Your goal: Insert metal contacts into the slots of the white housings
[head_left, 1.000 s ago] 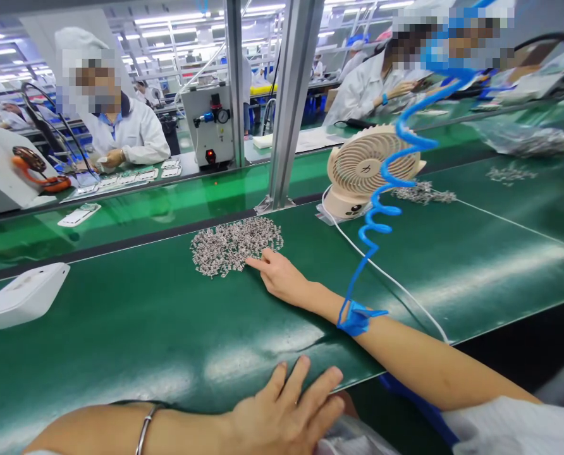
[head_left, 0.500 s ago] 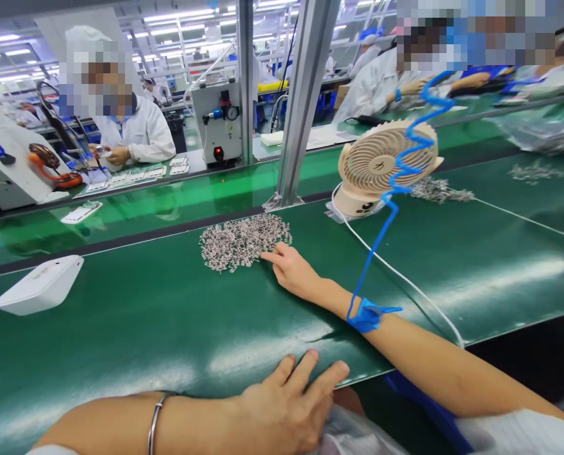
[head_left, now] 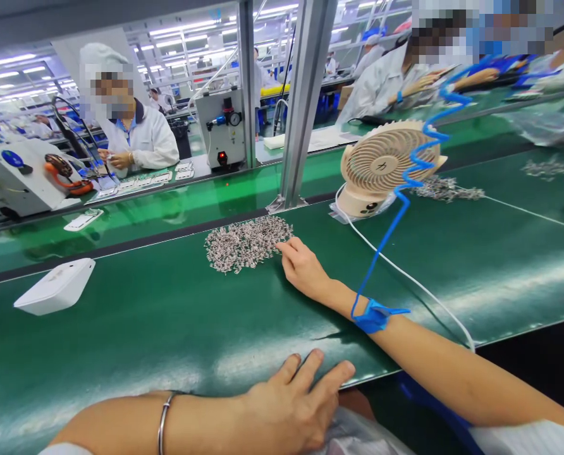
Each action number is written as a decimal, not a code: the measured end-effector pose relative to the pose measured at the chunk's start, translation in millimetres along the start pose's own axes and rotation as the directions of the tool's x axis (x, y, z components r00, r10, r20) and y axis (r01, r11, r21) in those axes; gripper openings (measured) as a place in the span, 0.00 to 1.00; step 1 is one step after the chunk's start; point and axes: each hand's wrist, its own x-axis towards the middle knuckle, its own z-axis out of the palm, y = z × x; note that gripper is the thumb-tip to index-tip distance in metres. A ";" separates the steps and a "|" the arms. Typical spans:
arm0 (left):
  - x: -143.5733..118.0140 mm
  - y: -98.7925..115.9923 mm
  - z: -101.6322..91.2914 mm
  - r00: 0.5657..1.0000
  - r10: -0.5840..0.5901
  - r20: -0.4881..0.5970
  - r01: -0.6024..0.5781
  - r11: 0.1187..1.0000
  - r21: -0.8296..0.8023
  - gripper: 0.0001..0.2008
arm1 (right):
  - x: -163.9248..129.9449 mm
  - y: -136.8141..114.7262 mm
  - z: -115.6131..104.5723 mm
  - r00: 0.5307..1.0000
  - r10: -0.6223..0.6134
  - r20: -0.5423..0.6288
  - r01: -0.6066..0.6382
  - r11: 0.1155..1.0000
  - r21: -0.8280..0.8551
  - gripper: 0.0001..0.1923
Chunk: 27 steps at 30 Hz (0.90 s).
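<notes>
1. The right hand (head_left: 305, 268) reaches forward over the green belt (head_left: 168, 316), fingers loosely curled and holding nothing, its fingertips (head_left: 282, 248) touching the near right edge of the pile of small metal parts (head_left: 246, 242).
2. That pile lies just beyond and to the left of the right hand, spread flat on the belt.
3. A blue wrist strap (head_left: 374, 316) sits on the wrist behind this hand; its coiled blue cord (head_left: 405, 189) rises up and away to the right.
4. Beyond the hand to the right stands a beige desk fan (head_left: 384, 165).
5. The left hand (head_left: 291, 404) lies flat and spread at the belt's near edge, well apart from the pile, gripping nothing.
6. Far to the left of both hands rests a white box (head_left: 57, 285).
</notes>
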 end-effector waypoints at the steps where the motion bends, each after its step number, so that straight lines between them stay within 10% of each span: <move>1: 0.3 -0.3 -0.9 1.000 0.000 -0.004 0.000 1.000 0.008 0.18 | 0.2 0.5 -0.6 1.000 0.009 -0.026 -0.008 1.000 0.017 0.14; 27: 1.3 0.3 2.6 0.998 -0.003 -0.057 0.006 0.999 0.051 0.18 | 3.3 2.3 -6.0 0.986 0.133 -0.104 -0.111 0.974 0.196 0.07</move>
